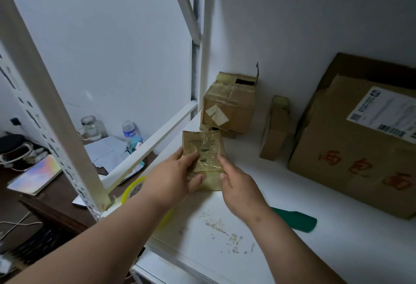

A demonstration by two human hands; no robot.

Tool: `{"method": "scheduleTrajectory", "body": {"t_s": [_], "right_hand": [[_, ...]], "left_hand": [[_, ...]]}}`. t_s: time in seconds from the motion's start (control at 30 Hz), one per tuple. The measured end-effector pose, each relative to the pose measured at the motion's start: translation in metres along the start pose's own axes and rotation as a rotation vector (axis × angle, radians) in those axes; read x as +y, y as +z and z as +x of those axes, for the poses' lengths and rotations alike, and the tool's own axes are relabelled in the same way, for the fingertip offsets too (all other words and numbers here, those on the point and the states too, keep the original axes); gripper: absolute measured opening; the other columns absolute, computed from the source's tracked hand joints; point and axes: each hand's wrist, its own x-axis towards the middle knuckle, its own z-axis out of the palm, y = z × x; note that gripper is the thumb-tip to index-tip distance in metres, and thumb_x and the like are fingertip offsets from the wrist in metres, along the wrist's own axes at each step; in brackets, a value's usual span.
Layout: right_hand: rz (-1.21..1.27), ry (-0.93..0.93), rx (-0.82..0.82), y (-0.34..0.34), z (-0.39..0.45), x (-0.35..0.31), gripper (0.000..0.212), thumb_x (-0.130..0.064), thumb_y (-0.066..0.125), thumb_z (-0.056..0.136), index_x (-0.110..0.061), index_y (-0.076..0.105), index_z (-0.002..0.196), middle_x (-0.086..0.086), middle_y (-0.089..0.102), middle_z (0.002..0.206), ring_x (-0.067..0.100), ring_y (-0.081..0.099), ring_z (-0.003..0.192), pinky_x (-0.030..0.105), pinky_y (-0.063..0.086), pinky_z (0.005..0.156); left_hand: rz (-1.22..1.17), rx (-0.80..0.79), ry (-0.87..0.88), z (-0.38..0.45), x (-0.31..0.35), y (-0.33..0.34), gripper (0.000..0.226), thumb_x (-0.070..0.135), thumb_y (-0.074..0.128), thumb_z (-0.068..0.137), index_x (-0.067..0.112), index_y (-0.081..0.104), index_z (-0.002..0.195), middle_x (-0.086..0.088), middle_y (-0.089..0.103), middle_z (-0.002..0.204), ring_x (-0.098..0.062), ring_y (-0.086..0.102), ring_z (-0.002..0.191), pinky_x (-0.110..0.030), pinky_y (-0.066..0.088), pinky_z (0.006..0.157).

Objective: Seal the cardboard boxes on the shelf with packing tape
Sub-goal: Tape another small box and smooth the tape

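A small flat cardboard box (206,150) covered in shiny yellowed tape lies between both hands just above the white shelf (315,227). My left hand (174,177) grips its left side, thumb on the top face. My right hand (238,184) holds its right edge, with the thumb along the side. A roll of yellowish packing tape (132,189) sits at the shelf's left edge, mostly hidden behind my left forearm. Farther back stand a medium taped box (229,105) with a raised flap, a narrow box (275,130), and a large box (360,148) with red characters.
A green flat tool (297,219) lies on the shelf beside my right forearm. White perforated shelf uprights (49,108) rise on the left. Below left, a dark desk (56,184) carries a notebook, papers, a jar, a water bottle and cables. Tape residue marks the shelf front.
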Motion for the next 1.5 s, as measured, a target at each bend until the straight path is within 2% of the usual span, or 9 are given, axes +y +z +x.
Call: {"method": "scheduleTrajectory", "body": {"t_s": [0.27,0.4,0.57,0.8,0.93,1.07,1.2,1.37,1.5], "right_hand": [[0.081,0.092,0.136,-0.003,-0.029,-0.001,0.047,-0.031,0.039,0.103,-0.036,0.036,0.15,-0.002,0.063,0.126,0.008,0.05,0.09,0.024,0.039,0.077],[0.186,0.169,0.296,-0.02,-0.049,-0.007,0.046,-0.036,0.046,0.1,-0.036,0.041,0.146,-0.011,0.054,0.094,0.008,0.047,0.08,0.024,0.039,0.074],[0.235,0.212,0.505,-0.045,-0.093,-0.007,0.046,-0.037,0.053,0.098,-0.038,0.046,0.143,-0.006,0.069,0.114,0.009,0.065,0.095,0.027,0.055,0.089],[0.622,0.308,0.822,-0.09,-0.167,0.027,0.072,-0.046,0.072,0.081,-0.044,0.037,0.145,-0.018,0.05,0.139,0.003,0.054,0.121,0.029,0.047,0.1],[0.881,0.397,0.714,-0.12,-0.21,0.059,0.073,-0.066,0.063,0.07,-0.047,0.044,0.138,-0.017,0.057,0.136,0.008,0.058,0.119,0.036,0.045,0.1],[0.933,0.406,0.807,-0.159,-0.262,0.112,0.062,-0.064,0.063,0.066,-0.04,0.059,0.123,-0.005,0.073,0.11,0.019,0.07,0.089,0.034,0.052,0.078],[0.872,0.447,0.875,-0.212,-0.326,0.164,0.067,-0.067,0.063,0.061,-0.038,0.06,0.122,-0.003,0.074,0.106,0.022,0.072,0.088,0.035,0.055,0.077],[0.805,0.509,0.982,-0.272,-0.391,0.217,0.063,-0.061,0.063,0.067,-0.039,0.053,0.125,-0.012,0.071,0.108,0.016,0.071,0.09,0.026,0.054,0.074],[0.77,0.575,1.018,-0.309,-0.414,0.25,0.095,-0.055,0.068,0.063,-0.03,0.027,0.144,-0.001,0.061,0.125,0.015,0.066,0.101,0.018,0.045,0.069]], "left_hand": [[-0.029,-0.024,0.125,-0.001,0.011,-0.008,0.077,0.061,0.068,0.078,0.032,0.046,0.145,0.008,0.033,0.157,-0.013,0.051,0.13,-0.028,0.043,0.104],[0.032,0.018,0.333,0.003,0.03,-0.022,0.079,0.071,0.063,0.074,0.029,0.054,0.141,-0.002,0.043,0.153,-0.025,0.063,0.115,-0.038,0.054,0.092],[-0.005,0.094,0.516,0.008,0.067,-0.027,0.074,0.07,0.052,0.071,0.02,0.071,0.122,-0.016,0.064,0.128,-0.035,0.072,0.087,-0.044,0.058,0.069],[-0.293,0.095,0.643,-0.013,0.158,0.002,0.073,0.061,0.077,0.061,0.016,0.072,0.118,-0.019,0.063,0.129,-0.029,0.072,0.089,-0.036,0.052,0.083],[-0.413,0.096,0.704,-0.029,0.222,0.03,0.069,0.047,0.079,0.058,0.014,0.072,0.118,-0.02,0.063,0.127,-0.031,0.07,0.099,-0.033,0.05,0.088],[-0.472,-0.024,0.824,-0.052,0.293,0.071,0.071,0.044,0.076,0.063,0.018,0.065,0.128,-0.019,0.056,0.137,-0.023,0.071,0.089,-0.016,0.054,0.077],[-0.628,-0.081,0.839,-0.081,0.386,0.11,0.066,0.028,0.086,0.065,0.019,0.066,0.127,0.0,0.048,0.138,-0.001,0.062,0.096,0.008,0.036,0.08],[-0.793,-0.327,0.762,-0.104,0.487,0.149,0.078,0.007,0.087,0.07,0.043,0.052,0.131,0.028,0.039,0.142,0.008,0.051,0.119,-0.005,0.048,0.086],[-1.06,-0.741,0.477,-0.105,0.538,0.156,0.077,0.019,0.08,0.079,0.051,0.039,0.136,0.028,0.06,0.125,0.003,0.064,0.105,-0.023,0.051,0.09]]}}
